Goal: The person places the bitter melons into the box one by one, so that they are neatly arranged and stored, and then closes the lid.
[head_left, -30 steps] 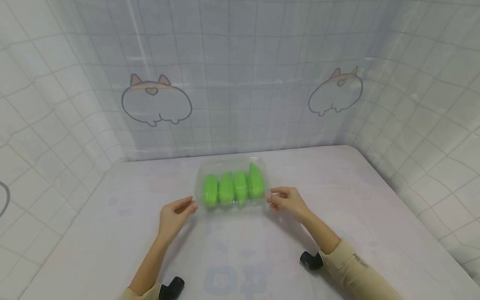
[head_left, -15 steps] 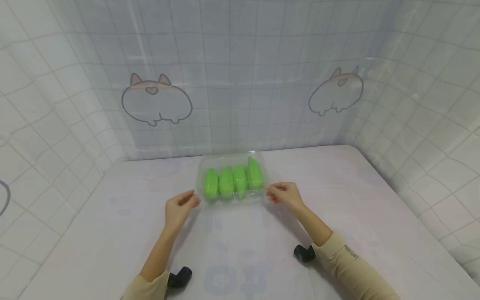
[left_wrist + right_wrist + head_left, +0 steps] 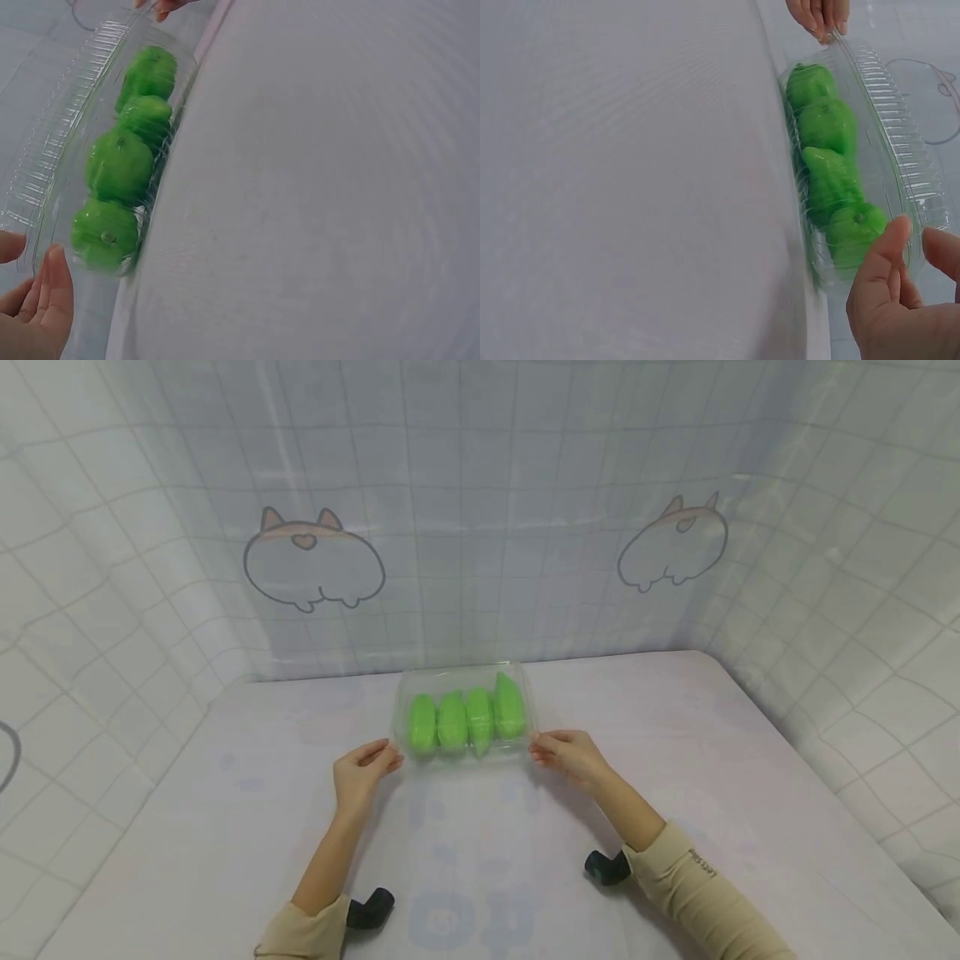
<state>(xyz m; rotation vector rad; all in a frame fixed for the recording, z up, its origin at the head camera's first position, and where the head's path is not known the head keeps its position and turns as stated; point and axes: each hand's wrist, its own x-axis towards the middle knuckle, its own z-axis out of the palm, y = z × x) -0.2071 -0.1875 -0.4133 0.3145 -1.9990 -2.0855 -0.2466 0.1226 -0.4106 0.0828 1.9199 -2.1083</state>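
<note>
A clear plastic clamshell box (image 3: 457, 678) with a ribbed rim lies near the far edge of the table. Inside it sit several long green fruits or vegetables (image 3: 452, 720), side by side; their kind is unclear. My left hand (image 3: 362, 777) pinches the box's near left corner between thumb and fingers. At the near right corner my right hand (image 3: 572, 755) holds the rim the same way. In the right wrist view the rim runs between the thumb (image 3: 885, 251) and a finger. The lid appears closed over the green pieces.
A pale patterned cloth (image 3: 480, 852) covers the table. White grid-patterned curtains (image 3: 502, 527) with cartoon animal drawings stand behind and on both sides. Black wrist-worn devices (image 3: 371, 908) stick out from the beige sleeves (image 3: 705, 902).
Over the last second both hands have moved the box a little away, toward the back edge. In the last half second it has barely shifted; my right hand has dipped slightly.
</note>
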